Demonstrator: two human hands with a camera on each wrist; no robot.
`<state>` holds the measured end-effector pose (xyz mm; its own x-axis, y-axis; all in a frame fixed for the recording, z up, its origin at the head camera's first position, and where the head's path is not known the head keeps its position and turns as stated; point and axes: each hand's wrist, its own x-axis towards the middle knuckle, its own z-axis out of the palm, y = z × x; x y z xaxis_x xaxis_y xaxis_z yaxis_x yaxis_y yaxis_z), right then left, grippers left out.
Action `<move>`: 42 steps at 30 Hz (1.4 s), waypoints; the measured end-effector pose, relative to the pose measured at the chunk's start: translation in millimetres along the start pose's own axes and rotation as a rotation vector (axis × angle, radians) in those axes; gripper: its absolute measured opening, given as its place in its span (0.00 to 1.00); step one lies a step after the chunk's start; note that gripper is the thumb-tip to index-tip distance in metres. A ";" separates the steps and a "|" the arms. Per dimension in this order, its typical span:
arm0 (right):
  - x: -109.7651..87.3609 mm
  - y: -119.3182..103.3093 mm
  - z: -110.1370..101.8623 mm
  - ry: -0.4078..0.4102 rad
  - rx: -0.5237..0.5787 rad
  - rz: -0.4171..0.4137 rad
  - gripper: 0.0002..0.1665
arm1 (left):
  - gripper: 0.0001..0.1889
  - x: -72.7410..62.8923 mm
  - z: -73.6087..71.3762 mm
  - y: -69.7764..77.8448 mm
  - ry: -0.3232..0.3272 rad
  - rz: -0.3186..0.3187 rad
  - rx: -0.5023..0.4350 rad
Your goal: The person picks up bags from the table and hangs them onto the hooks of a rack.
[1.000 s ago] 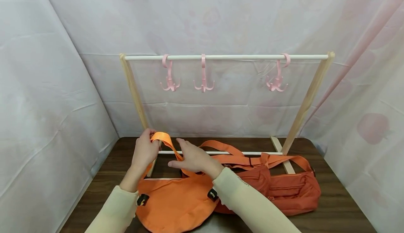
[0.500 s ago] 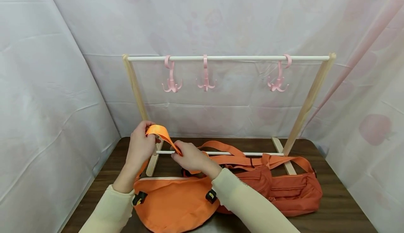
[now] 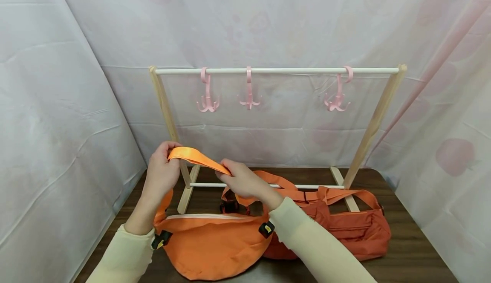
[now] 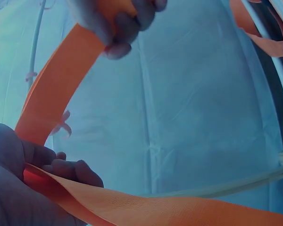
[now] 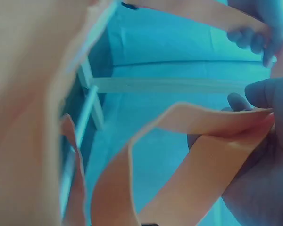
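An orange half-moon waist bag [image 3: 218, 246] stands at the front with its white zip edge on top and a black buckle at each upper corner. Its orange strap [image 3: 195, 157] arches up between my two hands. My left hand [image 3: 163, 170] grips the strap at the left, thumb and fingers curled round it. With the right hand [image 3: 245, 180] I pinch the strap's other side, lower down. In the right wrist view, strap folds [image 5: 203, 155] hang down from the right hand's fingers. The left wrist view shows the strap [image 4: 61, 84] taut between both hands.
A wooden rack with a white rail [image 3: 291, 70] stands behind, bearing pink hooks [image 3: 208, 102]. Darker orange-red bags [image 3: 354, 236] with straps lie at right, partly behind the right sleeve. A white cross bar [image 3: 207, 185] runs low over the brown table [image 3: 414, 249].
My right hand has closed on the strap and moved up and right. My left hand has moved up and left. The strap is stretched wider, and the bag's left corner has shifted left.
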<state>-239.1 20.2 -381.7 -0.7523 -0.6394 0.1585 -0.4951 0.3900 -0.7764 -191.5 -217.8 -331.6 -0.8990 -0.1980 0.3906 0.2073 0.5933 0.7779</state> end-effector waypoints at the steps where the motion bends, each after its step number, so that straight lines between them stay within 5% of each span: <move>1: -1.0 -1.6 -3.9 -0.006 -0.005 -0.005 0.07 | 0.15 0.1 -1.3 0.1 0.002 0.003 -0.001; 12: -9.2 -22.8 -38.0 -0.072 -0.063 -0.019 0.11 | 0.13 -1.3 -13.0 8.9 0.007 0.050 0.018; 26: -1.0 -55.6 -51.9 0.172 0.020 -0.199 0.12 | 0.10 -0.8 -22.8 34.8 -0.024 0.108 0.010; 36: -4.0 -55.7 -70.2 0.203 -0.012 -0.244 0.18 | 0.06 7.4 -32.6 32.4 -0.042 0.158 0.074; 42: -7.6 -56.3 -81.3 0.193 -0.042 -0.239 0.16 | 0.07 13.1 -45.5 30.8 -0.127 0.244 0.136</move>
<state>-240.9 57.0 -289.6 -0.6790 -0.5805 0.4493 -0.6824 0.2736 -0.6779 -179.4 -237.6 -280.1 -0.8719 0.0567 0.4864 0.3767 0.7122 0.5923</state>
